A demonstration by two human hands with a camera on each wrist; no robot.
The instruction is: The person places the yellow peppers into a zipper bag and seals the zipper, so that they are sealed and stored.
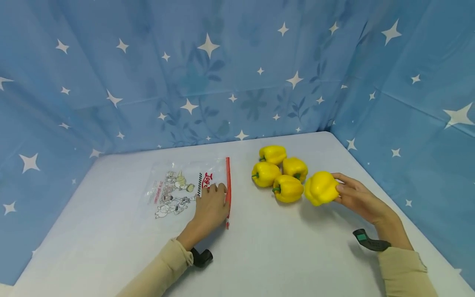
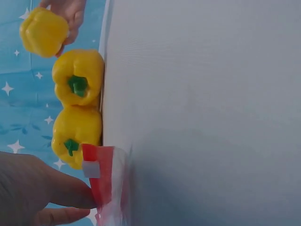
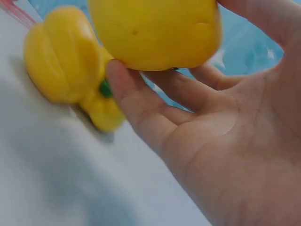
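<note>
My right hand holds a yellow bell pepper above the table, thumb and fingers around it; its lobed end faces the head camera. From the right wrist view, the fingers support this pepper from below. Flat on the table lies a clear zip bag with cartoon figures and red lettering. My left hand is over its right part, beside the red zip strip. In the left wrist view, the thumb and a finger pinch the bag's red edge, which stands slightly raised.
Several more yellow peppers with green stems, among them one nearest pepper and one farthest pepper, sit grouped between the hands. The white table ends against a blue star-patterned curtain at the back and sides.
</note>
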